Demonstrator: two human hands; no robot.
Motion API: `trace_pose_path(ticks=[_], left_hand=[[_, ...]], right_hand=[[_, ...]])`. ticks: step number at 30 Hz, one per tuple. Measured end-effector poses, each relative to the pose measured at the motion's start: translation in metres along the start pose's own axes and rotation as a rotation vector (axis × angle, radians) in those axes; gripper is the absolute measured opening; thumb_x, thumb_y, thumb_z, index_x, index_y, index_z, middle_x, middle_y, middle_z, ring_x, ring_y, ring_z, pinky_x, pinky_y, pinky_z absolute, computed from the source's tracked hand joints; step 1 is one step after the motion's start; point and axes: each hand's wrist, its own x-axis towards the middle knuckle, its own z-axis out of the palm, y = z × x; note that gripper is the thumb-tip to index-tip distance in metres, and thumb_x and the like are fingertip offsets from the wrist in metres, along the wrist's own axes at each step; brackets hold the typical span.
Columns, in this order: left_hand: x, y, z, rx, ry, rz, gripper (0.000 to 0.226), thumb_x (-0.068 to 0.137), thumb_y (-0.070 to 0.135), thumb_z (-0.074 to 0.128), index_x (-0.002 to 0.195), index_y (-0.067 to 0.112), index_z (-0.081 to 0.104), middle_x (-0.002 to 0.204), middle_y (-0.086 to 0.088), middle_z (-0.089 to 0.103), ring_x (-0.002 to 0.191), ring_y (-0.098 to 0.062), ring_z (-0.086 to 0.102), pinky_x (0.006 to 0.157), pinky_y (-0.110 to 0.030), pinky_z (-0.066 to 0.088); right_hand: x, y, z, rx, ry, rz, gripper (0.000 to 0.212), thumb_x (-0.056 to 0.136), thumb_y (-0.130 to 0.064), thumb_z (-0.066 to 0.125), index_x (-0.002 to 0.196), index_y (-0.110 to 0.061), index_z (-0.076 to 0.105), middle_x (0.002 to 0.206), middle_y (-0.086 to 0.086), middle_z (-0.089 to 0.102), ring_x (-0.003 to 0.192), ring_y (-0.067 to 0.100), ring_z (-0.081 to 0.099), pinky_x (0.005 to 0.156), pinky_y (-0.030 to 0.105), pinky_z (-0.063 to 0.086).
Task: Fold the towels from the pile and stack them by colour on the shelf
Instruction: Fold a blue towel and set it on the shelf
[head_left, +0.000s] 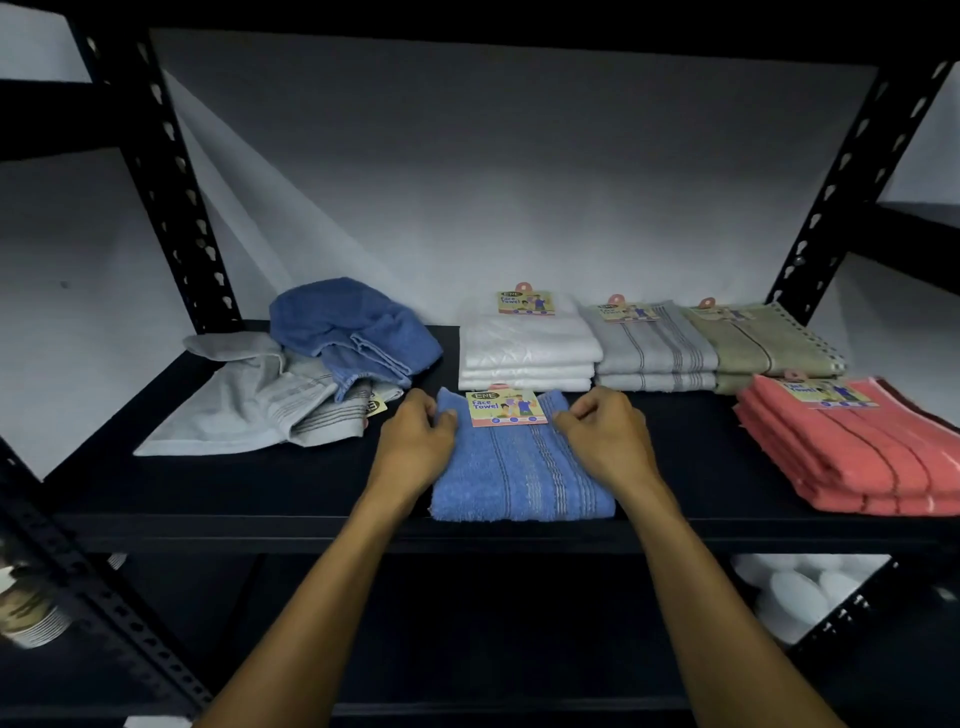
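Note:
A folded blue towel (519, 475) with a paper label lies at the front middle of the black shelf (218, 499). My left hand (418, 439) pinches its far left corner. My right hand (605, 434) grips its far right edge with curled fingers. To the left lies the unfolded pile: a crumpled blue towel (353, 330) on top of a loose grey towel (249, 405). Behind the folded blue towel stand stacks of white towels (527, 353), grey towels (649, 345) and olive towels (769, 343). A stack of coral towels (852, 452) sits at the front right.
Black perforated uprights (171, 176) frame the shelf on both sides, and another shelf board runs overhead. White round objects (800, 592) sit on the lower shelf at the right. A stack of patterned cups (26, 613) shows at the left edge.

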Motion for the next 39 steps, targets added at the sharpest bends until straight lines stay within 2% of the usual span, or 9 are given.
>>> trace_pose_path(ticks=[4,9,12,17,21,24,27,33,39], left_hand=[[-0.003,0.003,-0.004,0.353,0.082,0.057,0.026,0.092,0.035,0.056,0.091,0.010,0.051,0.085,-0.006,0.062,0.082,-0.029,0.058,0.061,-0.034,0.036],[-0.020,0.012,-0.014,0.493,0.035,0.077,0.051,0.092,0.048,0.056,0.127,0.013,0.042,0.118,-0.012,0.063,0.108,-0.036,0.058,0.076,-0.037,0.042],[-0.032,0.016,-0.023,0.452,-0.163,-0.022,0.072,0.078,0.066,0.063,0.126,0.016,0.042,0.126,-0.006,0.058,0.114,-0.030,0.056,0.080,-0.035,0.044],[-0.056,0.013,-0.035,0.547,-0.183,-0.036,0.061,0.081,0.066,0.059,0.120,0.021,0.045,0.120,-0.004,0.061,0.107,-0.029,0.060,0.084,-0.039,0.048],[-0.077,0.000,-0.039,0.341,-0.214,0.003,0.058,0.085,0.055,0.061,0.132,0.029,0.039,0.117,0.005,0.062,0.102,-0.022,0.063,0.084,-0.039,0.053],[-0.092,-0.014,-0.036,-0.024,-0.206,0.017,0.053,0.088,0.039,0.067,0.133,0.037,0.040,0.116,0.014,0.063,0.100,-0.012,0.065,0.080,-0.031,0.055],[-0.103,-0.023,-0.033,-0.352,-0.238,-0.028,0.062,0.091,0.024,0.067,0.139,0.046,0.034,0.117,0.005,0.066,0.097,-0.010,0.069,0.077,-0.026,0.057],[-0.111,-0.028,-0.040,-0.645,-0.400,-0.077,0.084,0.086,0.003,0.069,0.134,0.063,0.033,0.119,0.003,0.069,0.102,-0.020,0.070,0.079,-0.035,0.058],[-0.105,-0.024,-0.047,-0.729,-0.457,-0.175,0.072,0.075,0.005,0.075,0.135,0.036,0.051,0.132,0.000,0.059,0.101,-0.020,0.070,0.066,-0.031,0.057]], right_hand=[[-0.004,0.004,0.001,-0.224,0.027,-0.050,0.022,0.092,-0.039,0.061,0.089,-0.018,0.056,0.078,-0.004,0.062,0.070,0.015,0.058,0.054,0.028,0.038],[-0.026,-0.004,-0.018,-0.333,-0.119,-0.155,0.035,0.101,-0.044,0.043,0.123,-0.020,0.055,0.108,0.001,0.067,0.098,0.024,0.062,0.072,0.031,0.042],[-0.054,-0.006,-0.029,-0.427,-0.223,-0.136,0.047,0.100,-0.053,0.033,0.136,-0.025,0.046,0.117,0.000,0.064,0.104,0.023,0.060,0.079,0.033,0.044],[-0.084,-0.009,-0.027,-0.478,-0.267,-0.090,0.053,0.100,-0.056,0.026,0.147,-0.032,0.030,0.117,-0.001,0.064,0.102,0.024,0.061,0.085,0.036,0.050],[-0.100,0.000,-0.026,-0.331,-0.250,-0.090,0.053,0.100,-0.052,0.035,0.149,-0.035,0.029,0.115,-0.001,0.063,0.089,0.017,0.060,0.080,0.030,0.048],[-0.116,0.013,-0.020,0.029,-0.247,-0.040,0.055,0.097,-0.042,0.052,0.147,-0.041,0.030,0.112,0.000,0.061,0.073,0.017,0.069,0.067,0.033,0.060],[-0.131,0.024,-0.014,0.316,-0.340,0.020,0.062,0.094,-0.028,0.062,0.142,-0.053,0.031,0.112,0.001,0.060,0.060,0.025,0.071,0.056,0.034,0.059],[-0.129,0.024,-0.018,0.744,-0.437,0.087,0.055,0.078,-0.030,0.072,0.129,-0.040,0.055,0.119,-0.002,0.069,0.103,0.016,0.069,0.081,0.037,0.058],[-0.114,0.011,-0.023,0.945,-0.556,0.231,0.045,0.085,-0.001,0.064,0.120,-0.029,0.065,0.110,0.003,0.072,0.097,0.029,0.071,0.066,0.037,0.057]])
